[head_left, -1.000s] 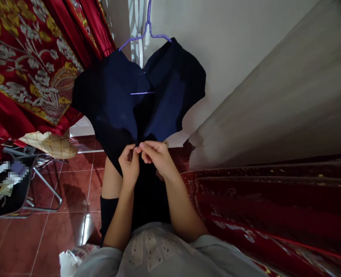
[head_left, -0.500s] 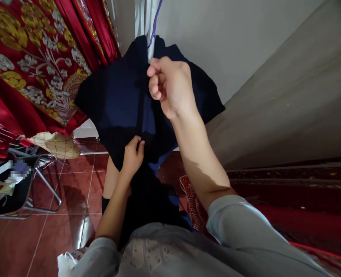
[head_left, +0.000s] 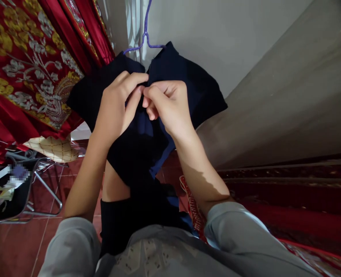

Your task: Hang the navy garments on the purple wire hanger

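A dark navy shirt hangs in front of me on a purple hanger. Its two front edges meet in a gap below the hanger's neck. My left hand has its thumb and index finger pinched on the front edge, just under the neck opening. Close against it, my right hand is closed with thumb and fingertips on the other side of the same edge. The fingertips of both hands nearly touch. Whatever small part lies between them, such as a button, is hidden.
Red cloth with gold and silver embroidery hangs at the left. Below it stands a metal-framed chair with small items on its seat. A pale wall rises behind the shirt, and grey fabric covers the right side.
My left hand has risen from the shirt's lower front to meet the right near the neck. The right has dropped slightly, and more of the hanger shows.
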`<state>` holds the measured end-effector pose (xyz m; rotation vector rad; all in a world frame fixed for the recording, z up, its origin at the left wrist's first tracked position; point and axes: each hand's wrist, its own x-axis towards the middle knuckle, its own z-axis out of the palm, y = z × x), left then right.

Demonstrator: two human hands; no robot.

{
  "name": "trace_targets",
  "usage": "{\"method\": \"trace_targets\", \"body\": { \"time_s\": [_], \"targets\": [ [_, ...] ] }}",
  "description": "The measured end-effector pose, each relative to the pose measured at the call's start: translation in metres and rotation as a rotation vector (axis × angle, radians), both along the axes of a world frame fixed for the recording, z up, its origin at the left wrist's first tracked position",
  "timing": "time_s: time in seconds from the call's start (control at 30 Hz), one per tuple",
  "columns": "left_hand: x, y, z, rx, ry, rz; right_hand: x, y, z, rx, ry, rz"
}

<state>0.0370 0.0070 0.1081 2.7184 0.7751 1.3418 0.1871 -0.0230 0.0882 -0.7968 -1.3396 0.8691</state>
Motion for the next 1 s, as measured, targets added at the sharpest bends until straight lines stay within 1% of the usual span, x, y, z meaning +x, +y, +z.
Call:
{"method": "trace_targets", "body": {
  "time_s": [0.1,0.17,0.23,0.3,0.4,0.47,0.6,0.7,0.8,0.93,1.0],
  "targets": [
    [-0.003,0.000,-0.003,0.005,0.062,-0.010,0.002,0.002,0.001,0.015,0.017,0.011],
    [-0.002,-0.001,-0.008,-0.006,0.037,-0.003,0.001,0.003,-0.001,0.016,0.024,0.017],
    [0.000,-0.003,-0.012,-0.042,-0.028,0.013,0.001,0.004,-0.004,-0.010,0.018,0.022],
    [0.003,-0.005,-0.013,-0.133,-0.089,0.010,0.000,0.005,-0.008,-0.051,0.010,0.029],
    [0.007,-0.007,-0.012,-0.330,-0.190,-0.011,0.000,0.005,-0.013,-0.094,0.005,0.050],
    [0.009,-0.004,-0.012,-0.398,-0.245,0.007,-0.001,0.004,-0.015,-0.096,-0.014,0.059],
    [0.008,0.012,-0.016,-0.378,-0.277,0.068,-0.002,0.002,-0.019,-0.050,-0.057,0.048],
    [0.008,0.023,-0.020,-0.412,-0.268,0.075,-0.003,0.002,-0.022,-0.039,-0.062,0.044],
    [0.009,0.022,-0.021,-0.495,-0.232,0.027,-0.002,0.002,-0.025,-0.055,-0.062,0.053],
    [0.009,0.010,-0.021,-0.572,-0.155,-0.058,0.001,0.000,-0.029,-0.064,-0.059,0.078],
    [0.009,0.006,-0.022,-0.610,-0.170,-0.078,0.002,-0.001,-0.030,-0.067,-0.061,0.083]
  ]
}}
